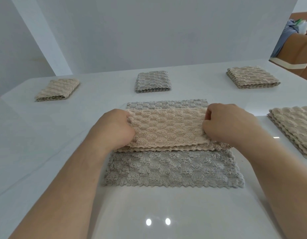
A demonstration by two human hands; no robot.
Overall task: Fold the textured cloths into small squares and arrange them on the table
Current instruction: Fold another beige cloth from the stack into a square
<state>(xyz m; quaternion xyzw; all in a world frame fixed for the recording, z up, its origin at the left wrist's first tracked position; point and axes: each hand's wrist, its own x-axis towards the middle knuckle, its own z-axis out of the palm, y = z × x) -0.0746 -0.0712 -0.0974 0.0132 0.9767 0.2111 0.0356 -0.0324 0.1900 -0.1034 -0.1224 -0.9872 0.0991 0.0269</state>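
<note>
Centre frame: left grip [113, 128] and right grip [230, 123] each pinch beige cloth [168, 128] ends | beneath: grey cloth [173, 168] flat on white desk [45, 135]

Head-worn wide-angle view, facing forward and down, close over white table [45, 152]

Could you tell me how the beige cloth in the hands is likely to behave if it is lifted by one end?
Probably floppy: the beige cloth lies folded over itself and puckers where the left hand and right hand pinch it. Likely light, since its layers look thin. Its plush surface should cling to the grey cloth beneath rather than slide.
</note>
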